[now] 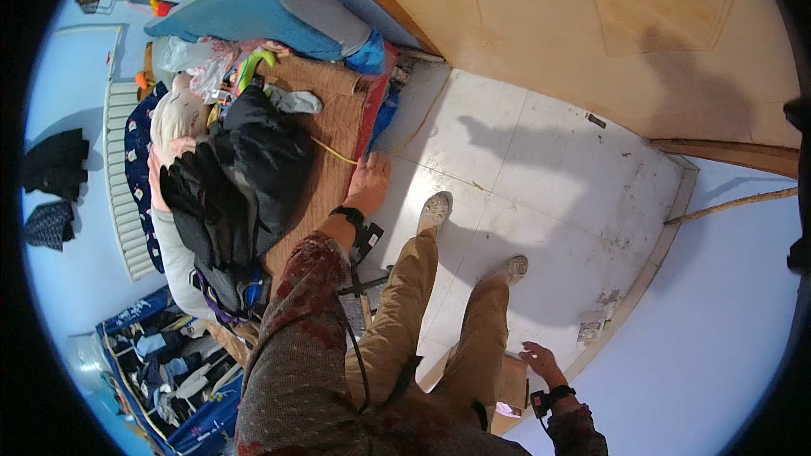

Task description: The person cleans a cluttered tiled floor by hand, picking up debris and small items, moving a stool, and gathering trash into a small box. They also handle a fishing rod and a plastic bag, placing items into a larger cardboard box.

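At the red edge of a low bed, my left hand (370, 177) is closed around a thin yellow cord (332, 151). One length of the cord lies across the brown bed mat (345, 85); the other runs over the floor to the wooden panel. The fingers partly hide the grip. A black padded jacket (269, 139) lies heaped on the mat, left of this hand. My right hand (542, 361) hangs low beside my leg, empty, its fingers apart. Under it stands a cardboard box (516, 383), partly hidden by my leg.
A large wooden panel (538, 31) borders the tiled floor (462, 164). Some stick (728, 206) leans by the right wall. On the bed are a plush toy (177, 107), a grey sock (294, 100) and folded blue bedding (241, 16). Clothes fill a blue fabric bin (203, 424).
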`<act>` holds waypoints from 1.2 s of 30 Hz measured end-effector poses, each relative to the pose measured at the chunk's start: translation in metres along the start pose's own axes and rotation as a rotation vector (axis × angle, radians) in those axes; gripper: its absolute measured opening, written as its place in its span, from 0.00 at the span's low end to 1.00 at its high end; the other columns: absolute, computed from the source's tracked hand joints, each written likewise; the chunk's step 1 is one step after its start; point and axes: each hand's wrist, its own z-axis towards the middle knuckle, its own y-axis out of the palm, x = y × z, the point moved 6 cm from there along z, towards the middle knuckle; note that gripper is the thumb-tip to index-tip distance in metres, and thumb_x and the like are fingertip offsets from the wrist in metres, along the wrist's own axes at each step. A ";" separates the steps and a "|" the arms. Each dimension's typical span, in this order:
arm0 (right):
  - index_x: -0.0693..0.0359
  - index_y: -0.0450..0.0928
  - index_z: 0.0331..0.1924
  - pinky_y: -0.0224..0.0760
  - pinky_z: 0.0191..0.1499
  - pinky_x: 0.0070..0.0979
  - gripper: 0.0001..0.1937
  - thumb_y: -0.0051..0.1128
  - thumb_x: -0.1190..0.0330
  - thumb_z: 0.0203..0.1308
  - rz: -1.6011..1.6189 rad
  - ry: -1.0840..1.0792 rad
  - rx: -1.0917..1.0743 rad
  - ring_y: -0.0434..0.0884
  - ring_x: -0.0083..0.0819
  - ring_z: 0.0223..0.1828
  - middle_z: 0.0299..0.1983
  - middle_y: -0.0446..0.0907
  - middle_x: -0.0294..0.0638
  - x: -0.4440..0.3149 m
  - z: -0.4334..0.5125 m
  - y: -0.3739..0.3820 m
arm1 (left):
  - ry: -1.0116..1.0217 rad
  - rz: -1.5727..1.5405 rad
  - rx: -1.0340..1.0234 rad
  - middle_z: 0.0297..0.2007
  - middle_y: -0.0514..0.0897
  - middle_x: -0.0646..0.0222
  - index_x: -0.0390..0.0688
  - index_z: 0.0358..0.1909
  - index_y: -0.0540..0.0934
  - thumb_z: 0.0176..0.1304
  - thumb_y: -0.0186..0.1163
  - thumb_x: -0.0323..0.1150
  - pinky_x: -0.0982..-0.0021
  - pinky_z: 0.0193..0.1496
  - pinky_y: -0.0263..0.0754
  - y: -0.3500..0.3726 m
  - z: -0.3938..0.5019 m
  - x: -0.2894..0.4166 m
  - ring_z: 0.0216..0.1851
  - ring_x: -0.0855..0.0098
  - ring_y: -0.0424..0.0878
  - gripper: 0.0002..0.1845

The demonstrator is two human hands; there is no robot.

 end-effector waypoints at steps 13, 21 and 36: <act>0.61 0.79 0.58 0.78 0.50 0.30 0.22 0.64 0.59 0.64 0.214 -0.051 0.221 0.85 0.33 0.45 0.47 0.86 0.44 -0.114 0.086 -0.018 | 0.088 0.032 -0.253 0.41 0.89 0.63 0.43 0.41 0.88 0.64 0.60 0.39 0.48 0.57 0.65 0.045 0.059 -0.083 0.49 0.57 0.83 0.13; 0.61 0.80 0.56 0.79 0.50 0.31 0.18 0.59 0.62 0.67 0.226 -0.097 0.271 0.87 0.38 0.47 0.46 0.86 0.49 -0.134 0.168 -0.052 | -0.722 -1.565 0.773 0.28 0.79 0.75 0.37 0.32 0.80 0.71 0.58 0.32 0.73 0.33 0.70 0.003 0.013 -0.225 0.29 0.78 0.74 0.11; 0.61 0.81 0.54 0.78 0.52 0.39 0.19 0.61 0.61 0.62 0.049 -0.139 0.299 0.85 0.47 0.48 0.47 0.85 0.50 -0.072 0.352 -0.119 | -1.159 -0.491 0.871 0.28 0.82 0.52 0.44 0.37 0.80 0.74 0.53 0.46 0.49 0.34 0.72 0.086 0.047 -0.290 0.32 0.45 0.80 0.16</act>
